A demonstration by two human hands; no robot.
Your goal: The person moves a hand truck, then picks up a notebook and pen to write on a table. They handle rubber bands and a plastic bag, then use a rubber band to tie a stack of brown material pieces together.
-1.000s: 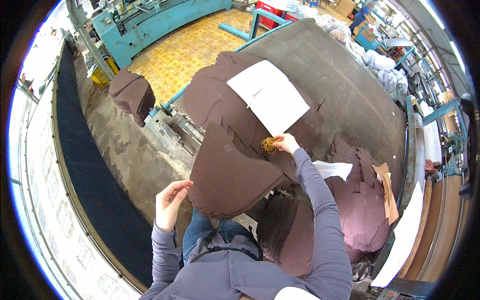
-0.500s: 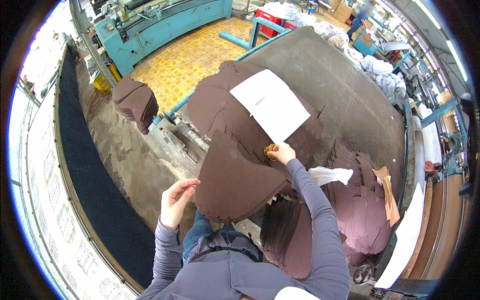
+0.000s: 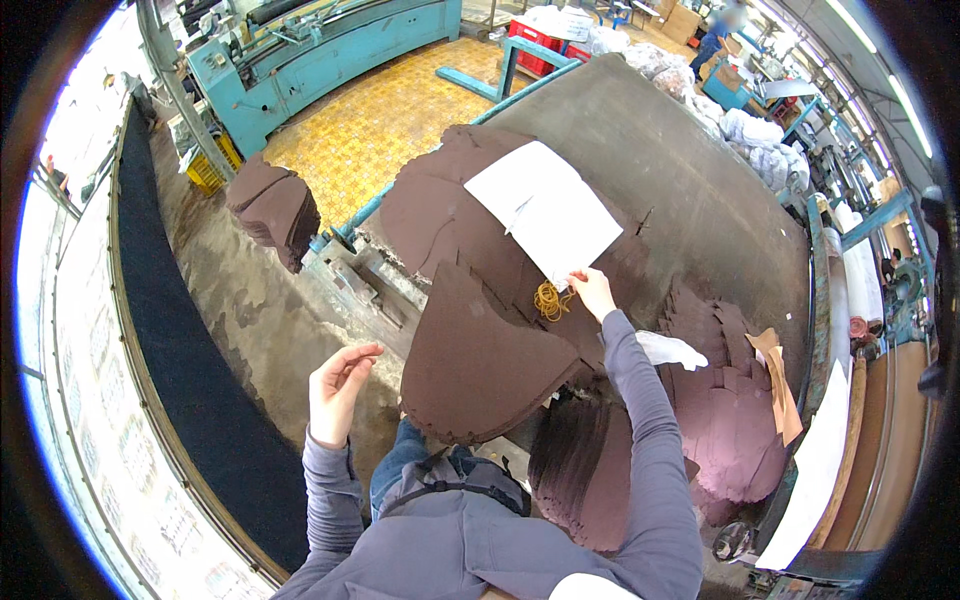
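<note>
My right hand is pinched at the edge of a tangle of yellow rubber bands, just below a white sheet of paper. Thumb and fingers of my left hand are pressed together in the air, left of a stack of dark brown cut pieces; anything between those fingertips is too small to make out. This rounded stack juts over the table's near edge, in front of me. Beyond it, more brown cut pieces lie partly under the paper.
Purplish cut pieces are piled at the right, beside a crumpled white plastic piece and brown paper. Another brown stack stands off the table's left side. A blue machine is at the far left; a person stands far off.
My right hand has shifted slightly right and up, uncovering more of the rubber bands. My left hand has moved left, away from the brown stack's edge.
</note>
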